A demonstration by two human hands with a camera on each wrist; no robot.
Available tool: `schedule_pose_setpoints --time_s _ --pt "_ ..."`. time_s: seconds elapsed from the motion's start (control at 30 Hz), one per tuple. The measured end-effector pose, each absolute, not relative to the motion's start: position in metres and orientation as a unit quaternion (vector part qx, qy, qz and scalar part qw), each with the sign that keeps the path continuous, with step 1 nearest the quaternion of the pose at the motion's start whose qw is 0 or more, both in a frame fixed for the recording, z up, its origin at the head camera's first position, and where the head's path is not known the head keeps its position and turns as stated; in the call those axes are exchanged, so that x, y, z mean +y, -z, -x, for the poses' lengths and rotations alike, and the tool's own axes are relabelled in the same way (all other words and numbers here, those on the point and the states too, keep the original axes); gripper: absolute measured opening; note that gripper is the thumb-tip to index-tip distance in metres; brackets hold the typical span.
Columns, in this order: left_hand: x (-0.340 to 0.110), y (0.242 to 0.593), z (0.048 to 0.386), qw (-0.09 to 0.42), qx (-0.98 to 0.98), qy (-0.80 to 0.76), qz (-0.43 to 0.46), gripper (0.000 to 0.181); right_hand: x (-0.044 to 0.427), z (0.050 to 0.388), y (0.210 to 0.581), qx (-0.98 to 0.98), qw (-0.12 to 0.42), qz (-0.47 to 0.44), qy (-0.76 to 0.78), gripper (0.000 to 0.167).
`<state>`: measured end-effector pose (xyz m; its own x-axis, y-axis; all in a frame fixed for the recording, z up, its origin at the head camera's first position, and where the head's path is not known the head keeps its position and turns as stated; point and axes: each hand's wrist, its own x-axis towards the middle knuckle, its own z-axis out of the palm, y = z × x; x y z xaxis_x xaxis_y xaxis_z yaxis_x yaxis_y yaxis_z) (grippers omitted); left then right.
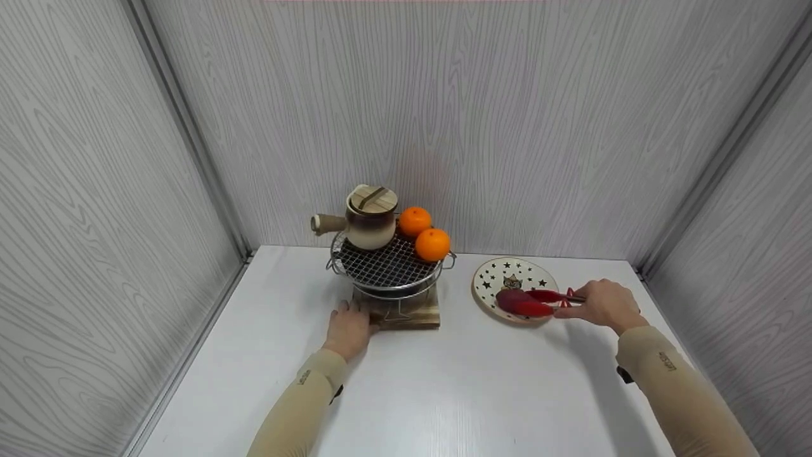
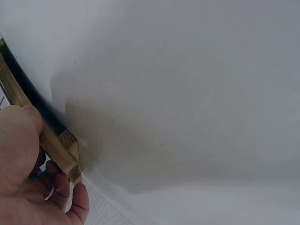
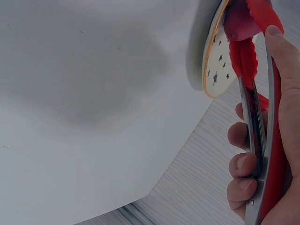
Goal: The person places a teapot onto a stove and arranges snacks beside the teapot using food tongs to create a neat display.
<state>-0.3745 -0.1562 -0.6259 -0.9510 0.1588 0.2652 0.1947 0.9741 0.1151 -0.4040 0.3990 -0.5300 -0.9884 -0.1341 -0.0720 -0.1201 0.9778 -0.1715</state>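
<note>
My right hand (image 1: 606, 306) grips red-tipped kitchen tongs (image 1: 533, 308) by their handles. In the right wrist view, the tong heads lie on either side of a smooth, rounded reddish-purple thing (image 3: 238, 21), whose kind I cannot tell. It is over a cream plate (image 1: 488, 270) with dark stars and an orange rim. My left hand (image 1: 348, 331) holds the left front corner of a wooden base (image 1: 419, 317), thumb and fingers around its edge in the left wrist view. A round wire-mesh grill (image 1: 380, 266) stands above this base.
On the grill are a brown-and-cream pot (image 1: 370, 230) with a wooden lid and side handle, and two oranges, one behind (image 1: 415, 221) and one in front (image 1: 432, 245). Pale wood-grain panels (image 1: 444, 114) enclose the white table (image 1: 444, 393) at the back and sides.
</note>
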Motion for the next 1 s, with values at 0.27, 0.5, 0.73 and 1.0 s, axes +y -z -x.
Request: schedule_pose_setpoints --time_s 0.27,0.5,0.73,1.0 --pt "-0.156 0.625 0.375 0.118 -0.987 0.062 0.088 0.063 0.399 0.401 0.530 0.994 0.021 0.065 0.082 0.095" --pt "-0.156 0.626 0.376 0.106 -0.989 0.059 0.088 0.065 0.395 0.399 0.525 0.995 0.020 0.058 0.082 0.094" --pt "-0.156 0.625 0.375 0.092 -0.991 0.036 0.089 0.065 0.390 0.397 0.518 0.995 0.015 0.065 0.077 0.089" --pt "-0.155 0.623 0.375 0.095 -0.990 0.049 0.087 0.068 0.387 0.396 0.509 0.994 0.005 0.077 0.072 0.083"
